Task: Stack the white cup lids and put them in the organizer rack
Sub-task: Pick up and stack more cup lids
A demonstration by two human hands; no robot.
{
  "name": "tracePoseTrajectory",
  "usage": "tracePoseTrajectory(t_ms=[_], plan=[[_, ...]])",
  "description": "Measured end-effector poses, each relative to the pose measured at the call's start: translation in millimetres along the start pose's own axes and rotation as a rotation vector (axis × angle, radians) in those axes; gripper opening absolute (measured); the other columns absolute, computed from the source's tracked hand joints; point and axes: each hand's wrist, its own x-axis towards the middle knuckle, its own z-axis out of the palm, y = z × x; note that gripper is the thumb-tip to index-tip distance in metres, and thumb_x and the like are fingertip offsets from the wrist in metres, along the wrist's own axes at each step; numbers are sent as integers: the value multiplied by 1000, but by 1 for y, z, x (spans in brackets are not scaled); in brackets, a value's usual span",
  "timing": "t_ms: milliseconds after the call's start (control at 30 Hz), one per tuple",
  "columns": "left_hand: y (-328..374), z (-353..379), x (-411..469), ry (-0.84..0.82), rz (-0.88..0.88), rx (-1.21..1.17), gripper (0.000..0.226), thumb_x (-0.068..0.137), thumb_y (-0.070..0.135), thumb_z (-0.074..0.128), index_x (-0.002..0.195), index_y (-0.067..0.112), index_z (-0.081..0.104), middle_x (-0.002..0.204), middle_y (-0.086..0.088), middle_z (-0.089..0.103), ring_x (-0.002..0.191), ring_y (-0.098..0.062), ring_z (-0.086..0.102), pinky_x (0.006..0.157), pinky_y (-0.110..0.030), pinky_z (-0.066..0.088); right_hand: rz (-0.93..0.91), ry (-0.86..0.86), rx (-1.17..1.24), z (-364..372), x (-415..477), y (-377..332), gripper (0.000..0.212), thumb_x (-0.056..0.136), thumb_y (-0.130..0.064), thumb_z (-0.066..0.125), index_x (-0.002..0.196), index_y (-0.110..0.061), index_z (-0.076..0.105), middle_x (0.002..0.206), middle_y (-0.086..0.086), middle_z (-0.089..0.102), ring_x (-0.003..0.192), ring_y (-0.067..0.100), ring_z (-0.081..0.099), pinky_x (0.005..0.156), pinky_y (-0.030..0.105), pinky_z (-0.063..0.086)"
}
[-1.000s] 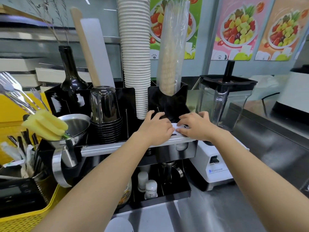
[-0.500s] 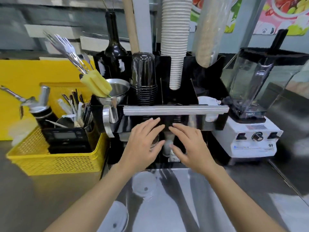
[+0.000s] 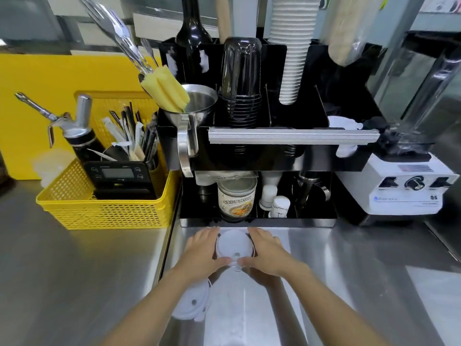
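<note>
A white cup lid (image 3: 233,246) lies on the steel counter just in front of the black organizer rack (image 3: 257,222). My left hand (image 3: 203,253) cups its left edge and my right hand (image 3: 268,252) cups its right edge; both thumbs meet at its near rim. A second white lid (image 3: 193,302) lies nearer to me, partly under my left forearm. More white lids (image 3: 343,123) sit in the rack's upper right compartment, partly hidden behind a silver bar (image 3: 291,136).
The rack holds black cups (image 3: 240,81), a tall stack of white paper cups (image 3: 291,51), a steel funnel (image 3: 197,106) and a can (image 3: 237,196). A yellow basket (image 3: 104,213) stands to the left and a white blender base (image 3: 404,188) to the right.
Both hands came down from the rack's upper right compartment to the counter and closed around the lid. The view tilted down.
</note>
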Motion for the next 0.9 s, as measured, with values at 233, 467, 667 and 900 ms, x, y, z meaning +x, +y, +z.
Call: tracePoseTrajectory(t_ms=[233,467,667,900], plan=[[-5,20,3,5,-38,-157,71,73,52,65,132,25,36,134,2,45,123,-19,35,102,-33,26,69,55,76,18,7,-4,68,68,-48,68,121,-18,39,125,4,43,115,23,34,91,35,25],[3,5,-1,145,1,-299,66,73,40,71,131,27,41,130,6,47,121,-14,34,98,-24,23,-4,204,274,8,-1,-10,67,64,-54,69,117,-27,38,115,-8,40,110,14,34,89,29,27],[40,-39,-2,271,154,-464,65,73,38,73,128,39,40,122,19,41,114,18,26,85,1,23,-195,445,308,-43,-26,-22,62,67,-50,71,116,-49,35,117,-35,34,111,-10,30,96,26,28],[115,-93,19,395,388,-543,59,74,40,70,125,43,39,118,39,33,117,19,23,93,-4,22,-230,716,230,-128,-60,-26,73,68,-51,65,129,-20,39,136,-6,37,126,-3,25,106,28,20]])
